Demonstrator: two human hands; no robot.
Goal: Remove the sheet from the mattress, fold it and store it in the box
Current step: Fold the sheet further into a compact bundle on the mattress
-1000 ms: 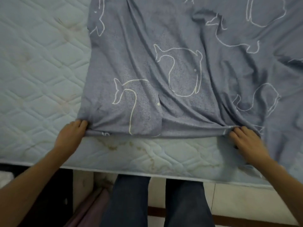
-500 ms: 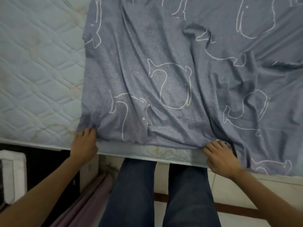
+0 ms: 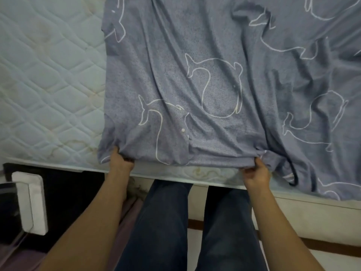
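Sheet: the blue-grey sheet point(image 3: 214, 85) with white whale outlines lies spread over the right part of the mattress point(image 3: 48, 85), its near edge bunched at the mattress's front edge.
Left hand: the left hand point(image 3: 121, 161) grips the sheet's near left corner, fingers curled under the cloth.
Right hand: the right hand point(image 3: 256, 173) clamps the near edge further right, well apart from the left.
Edges: bare quilted mattress left of the sheet; the person's legs point(image 3: 191, 222) stand against the bed.
Writing: none readable.
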